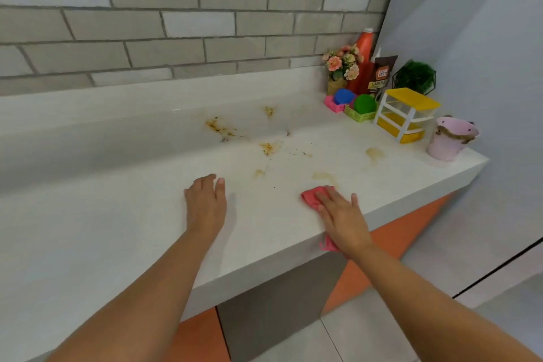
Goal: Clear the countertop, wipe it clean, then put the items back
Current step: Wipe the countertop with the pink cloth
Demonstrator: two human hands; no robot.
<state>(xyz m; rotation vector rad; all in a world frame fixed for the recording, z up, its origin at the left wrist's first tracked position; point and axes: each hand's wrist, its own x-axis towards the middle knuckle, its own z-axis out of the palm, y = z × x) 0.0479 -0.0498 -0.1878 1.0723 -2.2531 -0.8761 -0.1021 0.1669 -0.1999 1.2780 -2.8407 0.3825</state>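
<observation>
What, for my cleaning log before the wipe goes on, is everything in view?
countertop: one, white, across the frame
stains: several, brown-yellow, mid-counter
cloth: one, pink-red, front edge
flower pot: one, pink and cream blooms, back right
bottle: one, orange-red, behind the flowers
pouch: one, brown, beside the bottle
plant: one, green, right corner
drawer unit: one, yellow and white, right end
bucket: one, pink, far right
pink basket: one, holds something blue
green basket: one, holds something green
left hand: flat on the counter
right hand: flat on the cloth
</observation>
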